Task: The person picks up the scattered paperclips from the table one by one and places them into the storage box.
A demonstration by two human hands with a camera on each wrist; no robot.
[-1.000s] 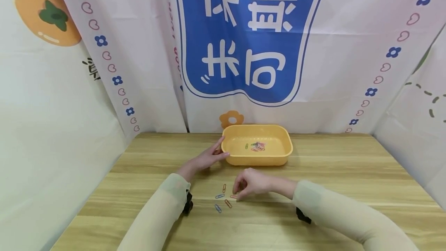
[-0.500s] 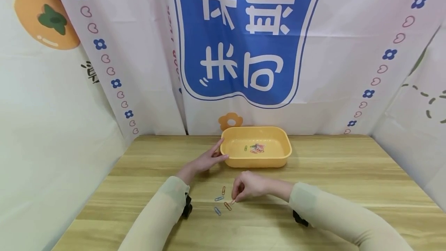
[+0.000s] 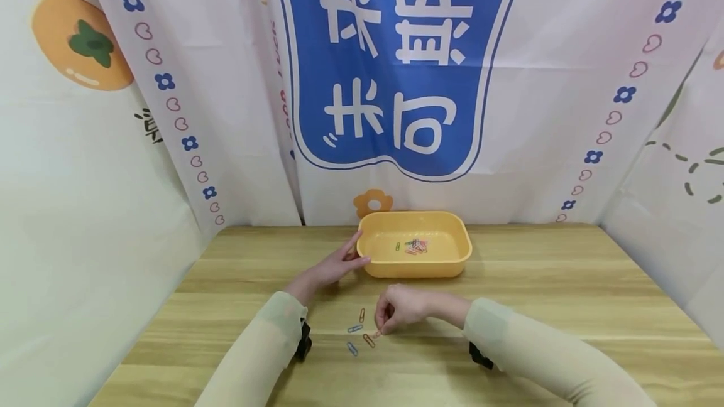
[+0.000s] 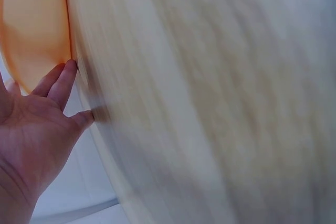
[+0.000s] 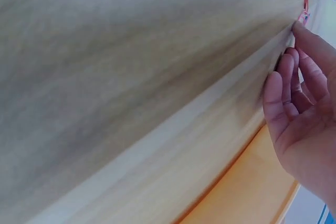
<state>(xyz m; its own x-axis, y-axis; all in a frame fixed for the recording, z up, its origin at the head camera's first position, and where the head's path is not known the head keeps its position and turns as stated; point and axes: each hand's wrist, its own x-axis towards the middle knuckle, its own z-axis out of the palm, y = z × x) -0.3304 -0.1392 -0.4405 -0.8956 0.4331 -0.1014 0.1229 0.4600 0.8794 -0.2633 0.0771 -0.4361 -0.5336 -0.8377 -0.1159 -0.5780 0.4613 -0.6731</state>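
My left hand (image 3: pixel 334 267) rests against the left end of a yellow plastic basin (image 3: pixel 415 270), its spread fingers touching the rim; the left wrist view shows that hand (image 4: pixel 37 124) with fingers extended along the basin wall (image 4: pixel 34 24). Over the table my right hand (image 3: pixel 404 306) pinches a pink paper clip (image 3: pixel 376 335) between thumb and fingertip, low at the tabletop. Just left of it lie two red-brown paper clips, one nearer (image 3: pixel 369 340) and one farther back (image 3: pixel 362 315), and two blue paper clips, an upper (image 3: pixel 354 328) and a lower (image 3: pixel 352 348).
Several coloured paper clips (image 3: pixel 415 246) lie in the basin, mostly in one small heap, with a green clip (image 3: pixel 398 246) apart to the left. The wood-grain table (image 3: pixel 537 281) meets a printed cloth (image 3: pixel 532 162) behind the basin.
My right hand has drawn the pink paper clip slightly left and nearer, up beside the nearer red-brown clip. My left hand keeps its place at the basin. The head view has tilted up slightly.
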